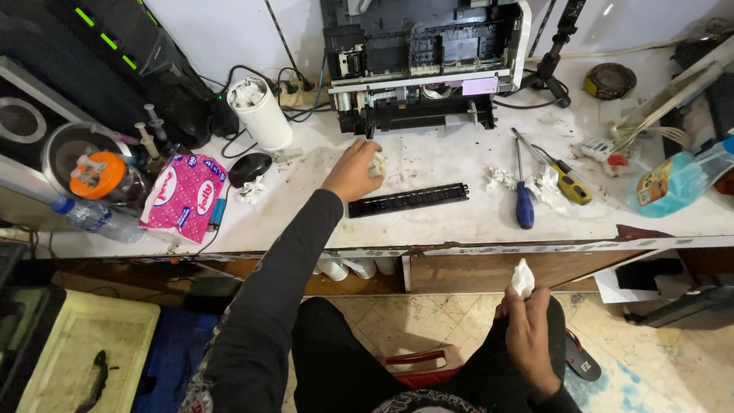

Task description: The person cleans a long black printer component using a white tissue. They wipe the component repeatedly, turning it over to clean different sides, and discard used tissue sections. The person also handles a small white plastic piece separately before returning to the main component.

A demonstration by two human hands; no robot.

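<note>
My left hand (353,170) reaches out over the white workbench (436,218) and is closed on a crumpled white tissue wad (377,163), just in front of the opened black printer (420,61). A long black plastic strip (407,199) lies on the bench right beside that hand. My right hand (527,330) hangs low over my lap, below the bench edge, pinching another piece of white tissue (522,278).
A blue-handled screwdriver (523,200), a yellow-handled one (566,182) and tissue scraps (501,178) lie to the right. A blue spray bottle (677,180) sits at far right. At left are a pink tissue pack (182,195), black mouse (249,167), white cylinder (260,113), bottles.
</note>
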